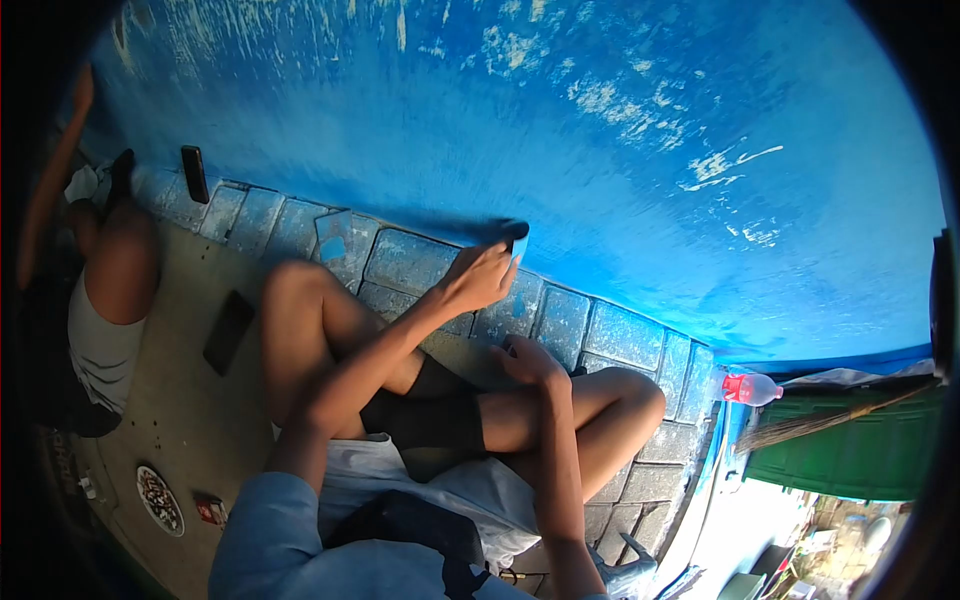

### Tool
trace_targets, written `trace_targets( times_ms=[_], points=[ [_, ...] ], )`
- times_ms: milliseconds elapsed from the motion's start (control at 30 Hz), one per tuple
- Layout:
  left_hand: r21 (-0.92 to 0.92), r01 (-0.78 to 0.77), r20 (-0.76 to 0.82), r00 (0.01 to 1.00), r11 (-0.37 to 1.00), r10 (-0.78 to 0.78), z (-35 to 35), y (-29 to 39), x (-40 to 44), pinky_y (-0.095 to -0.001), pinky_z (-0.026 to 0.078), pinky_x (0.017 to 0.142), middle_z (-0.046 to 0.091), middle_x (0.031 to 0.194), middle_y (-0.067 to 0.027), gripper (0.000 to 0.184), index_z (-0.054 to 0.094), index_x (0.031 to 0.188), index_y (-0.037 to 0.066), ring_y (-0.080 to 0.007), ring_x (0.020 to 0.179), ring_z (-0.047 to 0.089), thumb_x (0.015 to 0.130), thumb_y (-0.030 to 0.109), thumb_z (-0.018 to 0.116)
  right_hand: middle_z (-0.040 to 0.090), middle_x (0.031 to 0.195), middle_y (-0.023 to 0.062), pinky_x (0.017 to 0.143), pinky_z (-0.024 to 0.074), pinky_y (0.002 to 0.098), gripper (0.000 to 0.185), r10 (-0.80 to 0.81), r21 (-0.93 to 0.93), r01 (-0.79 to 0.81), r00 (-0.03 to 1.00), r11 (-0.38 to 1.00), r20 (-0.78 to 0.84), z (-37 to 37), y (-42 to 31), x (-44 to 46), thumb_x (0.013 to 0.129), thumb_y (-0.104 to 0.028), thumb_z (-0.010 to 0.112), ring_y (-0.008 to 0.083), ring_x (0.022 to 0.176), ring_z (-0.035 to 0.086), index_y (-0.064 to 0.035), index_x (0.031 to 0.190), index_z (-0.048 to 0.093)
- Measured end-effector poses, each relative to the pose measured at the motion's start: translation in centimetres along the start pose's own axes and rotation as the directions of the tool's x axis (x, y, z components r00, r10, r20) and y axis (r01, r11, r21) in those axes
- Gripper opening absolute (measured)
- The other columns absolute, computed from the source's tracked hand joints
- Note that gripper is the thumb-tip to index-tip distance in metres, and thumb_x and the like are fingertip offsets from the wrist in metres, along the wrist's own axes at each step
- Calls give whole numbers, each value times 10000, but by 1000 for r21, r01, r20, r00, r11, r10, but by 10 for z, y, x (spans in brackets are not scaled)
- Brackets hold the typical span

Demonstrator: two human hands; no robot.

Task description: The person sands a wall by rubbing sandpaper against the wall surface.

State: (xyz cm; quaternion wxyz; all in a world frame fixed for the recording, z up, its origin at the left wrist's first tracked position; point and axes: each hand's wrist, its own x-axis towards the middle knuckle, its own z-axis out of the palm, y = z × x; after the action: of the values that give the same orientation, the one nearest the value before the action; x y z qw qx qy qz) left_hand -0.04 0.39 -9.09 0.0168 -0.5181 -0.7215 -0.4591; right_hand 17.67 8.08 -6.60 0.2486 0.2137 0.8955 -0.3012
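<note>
Head view: my left hand is pinched on a thin light-blue-and-dark sheet, scuffed blue painted wall just beyond; contact unclear. Loose pinch could let it slip, scraping me on nearby rough grey paving bricks. Right hand curled; can't tell if it's gripping.

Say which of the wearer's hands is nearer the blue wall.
Left. The left hand holds a small blue piece at the foot of the blue wall; the right hand is farther back, near the shins.
</note>
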Motion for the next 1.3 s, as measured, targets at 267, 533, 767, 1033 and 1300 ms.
trace_targets(
  times_ms=[267, 533, 767, 1033, 1300],
  points=[
    [108, -41, -101, 994, 993, 52, -62, 59, 39, -433, 468, 556, 606, 763, -212, 236, 580, 821, -23, -368, 624, 584, 964, 143, 492, 689, 989, 223, 827, 498, 448, 439, -8, 37, 8, 1000, 999, -22, 1, -5, 1, 933, -430, 575, 378, 971, 659, -18, 1062, 652],
    [-81, 19, 21, 1000, 997, -17, -20, 14, 11, -491, 456, 696, 599, 786, -237, 196, 597, 873, -18, -433, 764, 577, 960, 129, 503, 689, 983, 226, 812, 502, 442, 442, -18, 16, 18, 1000, 1000, -16, 3, 4, 1, 936, -428, 572, 370, 959, 664, -8, 1053, 646],
    [-4, -26, -180, 983, 1000, 25, -57, 50, 33, -450, 477, 605, 591, 706, -193, 248, 569, 796, -23, -387, 640, 579, 966, 148, 512, 687, 975, 232, 807, 502, 447, 432, -38, 42, 40, 998, 998, -48, 4, -3, 4, 937, -426, 571, 386, 939, 661, -15, 1044, 650],
    [-73, -25, -57, 998, 997, 21, -9, 8, 1, -490, 485, 706, 602, 877, -227, 174, 565, 986, -15, -413, 802, 595, 971, 146, 499, 686, 984, 229, 820, 500, 449, 436, -38, 13, 38, 999, 999, -12, -2, -1, -1, 936, -431, 570, 384, 947, 658, -16, 1042, 650],
    [-258, 53, -259, 958, 965, -122, -49, 48, 36, -404, 382, 481, 544, 663, -175, 181, 548, 831, -32, -301, 519, 522, 951, 104, 549, 690, 998, 213, 824, 502, 441, 425, -22, 48, 24, 999, 999, -46, 8, 0, 8, 933, -432, 578, 376, 957, 660, -31, 1053, 650]
  ],
)
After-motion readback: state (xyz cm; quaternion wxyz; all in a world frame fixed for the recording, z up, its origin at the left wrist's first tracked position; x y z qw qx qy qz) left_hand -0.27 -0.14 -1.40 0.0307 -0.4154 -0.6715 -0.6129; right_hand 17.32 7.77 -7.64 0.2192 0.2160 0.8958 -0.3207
